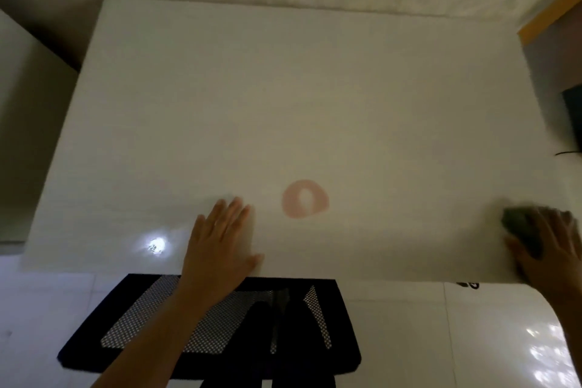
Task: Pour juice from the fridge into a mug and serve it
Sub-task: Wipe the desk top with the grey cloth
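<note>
Your left hand point(220, 239) lies flat on white table point(283, 104), fingers spread. Your right hand point(548, 249) presses dark cloth point(522, 230) (blurry) at table's right edge. Pink ring stain point(305, 198) sits between hands.

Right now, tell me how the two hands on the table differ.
The left hand lies flat and empty, fingers spread; the right hand presses on a dark cloth. The left hand sits near the middle of the front edge, beside the pink ring stain; the right hand is at the table's right end, blurred. Both rest palm-down on the white table.
</note>
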